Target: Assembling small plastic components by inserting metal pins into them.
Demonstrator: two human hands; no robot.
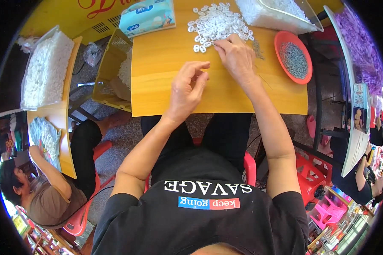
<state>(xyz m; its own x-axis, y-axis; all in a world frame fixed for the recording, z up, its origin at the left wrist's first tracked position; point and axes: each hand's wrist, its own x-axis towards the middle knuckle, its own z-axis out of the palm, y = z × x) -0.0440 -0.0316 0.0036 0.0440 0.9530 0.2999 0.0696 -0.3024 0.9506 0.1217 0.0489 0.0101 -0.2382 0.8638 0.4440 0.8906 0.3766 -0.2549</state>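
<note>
On the yellow wooden table lies a loose heap of small white oval plastic pieces with two holes [217, 23]. At its near edge is my right hand [238, 57], fingers bent and drawn together. The fingertips touch the nearest pieces, and what is between them is too small to make out. My left hand [186, 87] hovers over the table nearer to me, fingers curled, with a gap between thumb and forefinger and nothing visible in it. Right of my right hand lie a few small thin metal pieces [258, 49] and a thin rod [266, 81].
A red bowl [278, 40] of small grey metal parts stands at the right. Behind are a blue tissue pack [147, 18] and a clear tub [302, 25] of white pieces. A yellow crate [102, 80] stands left of the table. People sit at both sides.
</note>
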